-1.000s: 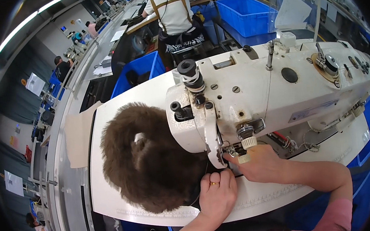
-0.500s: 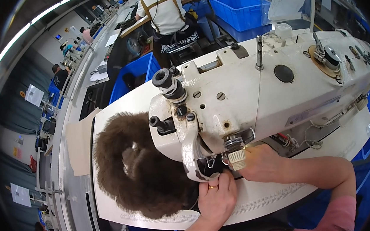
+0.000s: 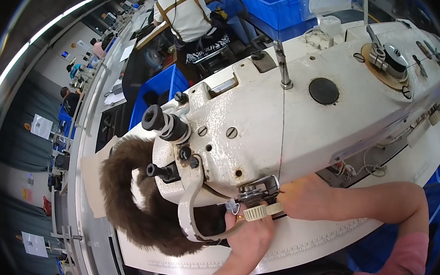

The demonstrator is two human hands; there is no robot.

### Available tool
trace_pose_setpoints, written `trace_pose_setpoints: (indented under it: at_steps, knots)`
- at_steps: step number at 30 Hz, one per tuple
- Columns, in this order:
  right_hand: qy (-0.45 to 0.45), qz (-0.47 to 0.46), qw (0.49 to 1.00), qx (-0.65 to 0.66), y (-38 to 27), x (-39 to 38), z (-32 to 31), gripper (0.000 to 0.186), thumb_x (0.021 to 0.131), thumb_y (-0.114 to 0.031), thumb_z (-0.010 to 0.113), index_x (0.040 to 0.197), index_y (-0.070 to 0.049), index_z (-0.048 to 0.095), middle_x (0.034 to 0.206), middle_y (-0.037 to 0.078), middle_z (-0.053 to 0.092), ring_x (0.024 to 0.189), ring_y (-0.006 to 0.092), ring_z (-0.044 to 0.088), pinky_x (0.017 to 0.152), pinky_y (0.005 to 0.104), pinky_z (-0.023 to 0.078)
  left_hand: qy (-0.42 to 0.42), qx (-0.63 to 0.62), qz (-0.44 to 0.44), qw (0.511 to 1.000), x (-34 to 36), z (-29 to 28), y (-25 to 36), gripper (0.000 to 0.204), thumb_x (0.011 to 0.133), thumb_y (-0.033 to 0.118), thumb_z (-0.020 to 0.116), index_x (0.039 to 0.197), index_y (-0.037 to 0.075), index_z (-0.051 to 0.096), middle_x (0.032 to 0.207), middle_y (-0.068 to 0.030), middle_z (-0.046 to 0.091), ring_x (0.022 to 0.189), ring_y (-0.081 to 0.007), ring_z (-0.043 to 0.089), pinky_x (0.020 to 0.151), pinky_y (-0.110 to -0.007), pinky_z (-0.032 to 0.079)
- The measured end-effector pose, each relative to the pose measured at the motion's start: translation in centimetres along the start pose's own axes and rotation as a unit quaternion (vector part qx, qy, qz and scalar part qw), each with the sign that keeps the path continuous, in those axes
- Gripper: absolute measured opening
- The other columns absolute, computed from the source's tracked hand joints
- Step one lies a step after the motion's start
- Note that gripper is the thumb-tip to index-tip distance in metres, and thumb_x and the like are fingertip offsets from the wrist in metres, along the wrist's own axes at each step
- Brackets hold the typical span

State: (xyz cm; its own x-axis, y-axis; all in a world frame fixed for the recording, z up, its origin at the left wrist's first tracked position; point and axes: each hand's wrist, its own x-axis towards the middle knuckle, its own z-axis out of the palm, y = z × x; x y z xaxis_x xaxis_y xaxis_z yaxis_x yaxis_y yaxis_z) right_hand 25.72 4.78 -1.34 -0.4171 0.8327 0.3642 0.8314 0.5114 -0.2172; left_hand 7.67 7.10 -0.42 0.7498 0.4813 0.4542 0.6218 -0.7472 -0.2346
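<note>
So there's a dark brown, fluffy fur piece with an open loop (image 3: 152,225), and it's sitting to the left of a big white metal sewing machine (image 3: 280,117), with its right part disappearing under the machine's head. A white curved metal guard with worn edges (image 3: 187,212) is arching down from the machine's left end, partly covering the fur.

The left hand (image 3: 253,238) is wearing a gold-coloured ring and resting on the near side of the machine. Its fingertips are hiding behind the machine parts, so I can't tell if they're gripping anything. The right hand (image 3: 305,198) is reaching in below the machine, near a cream ribbed knob (image 3: 255,213); its fingertips are hidden too, so no clue there either.

A white worktop with ruler marks (image 3: 300,237) is carrying everything under the machine. Left of the machine, past the fur, a beige flat sheet (image 3: 93,183) is lying. Beyond the machine, a person in a white shirt with brown straps (image 3: 184,16) is sitting.
</note>
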Motion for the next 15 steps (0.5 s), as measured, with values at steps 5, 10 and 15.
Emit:
trace_pose_setpoints:
  at_steps: [5, 10, 15]
  knots:
    - [0.056, 0.035, 0.996, 0.063, 0.4, 0.6, 0.4, 0.03, 0.072, -0.02, 0.065, 0.099, -0.008, 0.067, 0.076, 0.008, 0.064, 0.069, 0.0236, 0.066, 0.052, 0.0354, 0.05, -0.028, 0.01, -0.018, 0.999, 0.3, 0.1, 0.1, 0.022, 0.073, 0.004, 0.061, 0.094, -0.001, 0.064, 0.081, -0.0147, 0.06, 0.075, -0.0287, 0.059, 0.074, -0.048, 0.043]
    - [0.003, 0.046, 0.984, 0.171, 0.7, 1.6, 0.8, 0.016, 0.075, -0.021, 0.066, 0.084, -0.009, 0.063, 0.071, 0.011, 0.064, 0.064, 0.0288, 0.065, 0.053, 0.0405, 0.05, -0.021, -0.094, -0.06, 0.994, 0.8, -0.7, -0.1, 0.028, 0.072, 0.0, 0.064, 0.098, 0.001, 0.056, 0.083, -0.0165, 0.062, 0.078, -0.0357, 0.061, 0.073, -0.051, 0.045]
    - [0.056, -0.005, 0.984, 0.171, 1.2, 1.6, 2.2, 0.016, 0.079, -0.022, 0.066, 0.08, -0.009, 0.056, 0.068, 0.008, 0.061, 0.06, 0.0307, 0.064, 0.053, 0.0437, 0.05, -0.114, -0.166, 0.029, 0.979, 2.0, -4.1, -2.8, 0.028, 0.076, 0.004, 0.064, 0.102, -0.005, 0.059, 0.08, -0.0152, 0.062, 0.07, -0.0295, 0.064, 0.065, -0.041, 0.051]
